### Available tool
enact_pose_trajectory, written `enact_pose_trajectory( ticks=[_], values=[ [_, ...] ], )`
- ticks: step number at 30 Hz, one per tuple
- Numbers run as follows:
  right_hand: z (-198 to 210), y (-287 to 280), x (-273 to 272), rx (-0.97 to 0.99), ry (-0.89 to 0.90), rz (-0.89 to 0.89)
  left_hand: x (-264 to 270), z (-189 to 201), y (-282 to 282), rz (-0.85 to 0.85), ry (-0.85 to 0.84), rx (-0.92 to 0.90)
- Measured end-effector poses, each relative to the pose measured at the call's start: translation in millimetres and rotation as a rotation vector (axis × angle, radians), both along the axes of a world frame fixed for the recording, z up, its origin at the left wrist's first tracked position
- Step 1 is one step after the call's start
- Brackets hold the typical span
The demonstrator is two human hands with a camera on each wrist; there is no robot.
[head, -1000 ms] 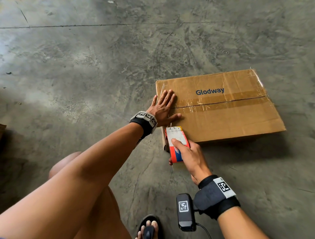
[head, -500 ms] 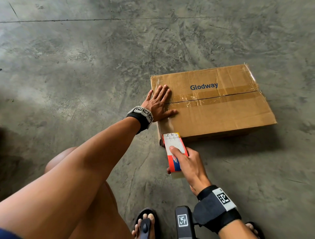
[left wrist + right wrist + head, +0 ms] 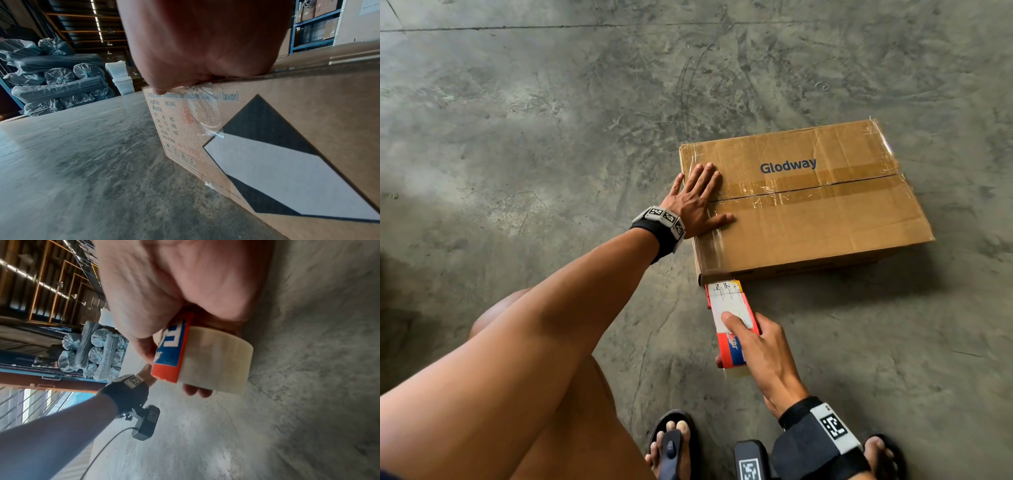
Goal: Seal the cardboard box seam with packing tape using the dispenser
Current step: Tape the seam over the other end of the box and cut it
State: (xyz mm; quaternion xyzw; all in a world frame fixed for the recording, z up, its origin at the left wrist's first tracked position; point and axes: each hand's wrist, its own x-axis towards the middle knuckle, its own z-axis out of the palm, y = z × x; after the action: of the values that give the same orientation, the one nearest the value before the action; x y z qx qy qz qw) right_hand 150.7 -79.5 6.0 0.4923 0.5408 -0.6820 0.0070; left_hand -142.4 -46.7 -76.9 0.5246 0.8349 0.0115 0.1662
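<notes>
Seen from the head view, a cardboard box (image 3: 804, 202) marked "Glodway" lies flat on the concrete floor (image 3: 517, 120), its top seam (image 3: 808, 186) running side to side under glossy clear tape. The left hand (image 3: 697, 202) lies flat on the near-left corner of the box top, fingers straight and together, thumb spread toward the seam end; it holds nothing.

The left wrist view shows what the head view does not: the box's end face, with printed product text, a red stamp, a black and white diamond mark (image 3: 287, 170) and a wrinkled strip of clear tape (image 3: 205, 112) folded over the top edge under the heel of the hand. Behind it stand wrapped bundles (image 3: 55, 81) on racking.

The right hand (image 3: 760, 346) grips the tape dispenser (image 3: 731, 315), fingers curled round its red body, forefinger laid along the white top label. The dispenser's front end sits just at the lower near-left corner of the box; whether it touches cannot be told.

Only the right wrist view shows the pale tape roll (image 3: 216, 360) seated against the dispenser's red and blue side, with fingertips wrapped beneath it.
</notes>
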Motion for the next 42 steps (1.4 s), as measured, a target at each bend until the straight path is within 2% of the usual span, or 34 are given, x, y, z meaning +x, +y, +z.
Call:
enact_pose_trajectory(
  ticks=[7,16,24,33,40,42],
  values=[
    [4,-1,4,0.02,-0.002,0.001,2,2,0,-0.003,-0.007,-0.009],
    [-5,-3,-3,0.057,-0.123,0.02,2,1,-1,-0.004,-0.014,-0.004],
    [-12,5,-18,0.028,-0.197,0.03,2,-1,-1,0.0,-0.017,0.005],
    [1,19,-37,-0.025,-0.236,0.016,2,-3,-2,0.0,-0.025,0.026],
    [-24,13,-43,-0.005,-0.297,-0.014,3,-4,-1,-0.001,-0.017,0.022],
    [-15,13,-46,-0.03,-0.286,-0.015,3,-4,-1,0.0,-0.012,0.022]
  ],
)
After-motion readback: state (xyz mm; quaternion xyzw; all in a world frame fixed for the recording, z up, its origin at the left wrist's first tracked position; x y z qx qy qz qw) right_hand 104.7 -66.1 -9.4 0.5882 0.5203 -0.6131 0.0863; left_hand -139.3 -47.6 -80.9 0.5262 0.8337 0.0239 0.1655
